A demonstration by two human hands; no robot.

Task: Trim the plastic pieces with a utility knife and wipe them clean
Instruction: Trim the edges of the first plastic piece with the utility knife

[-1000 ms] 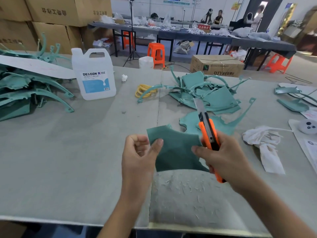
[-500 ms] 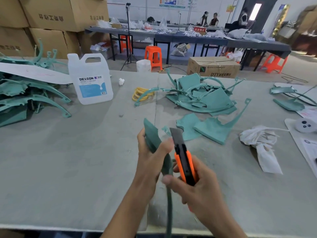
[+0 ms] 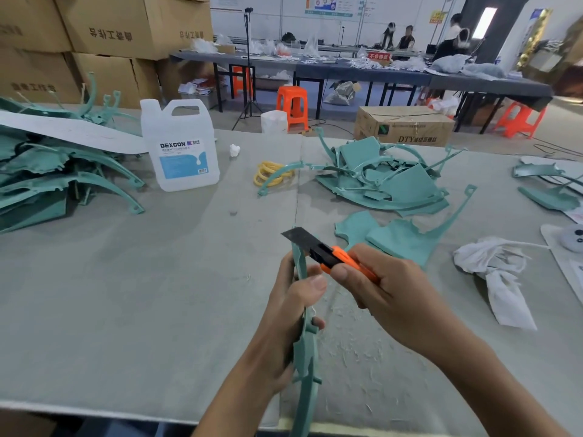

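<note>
The left hand [image 3: 281, 316] grips a teal plastic piece [image 3: 304, 354] edge-on, thumb pressed across its thin rim, holding it upright above the near table edge. The right hand [image 3: 388, 291] wraps round an orange utility knife [image 3: 339, 261], whose dark blade [image 3: 298, 236] is laid against the piece's top end. To trim well, I judge the blade should run shallow along the rim and away from the thumb, shaving flash rather than digging in. The plastic looks thin, smooth and curved, with jagged tabs. Pale shavings [image 3: 353, 351] litter the grey felt-like table [image 3: 126, 294]. A crumpled white rag [image 3: 498, 279] lies to the right, with more teal pieces [image 3: 394, 184] beyond.
</note>
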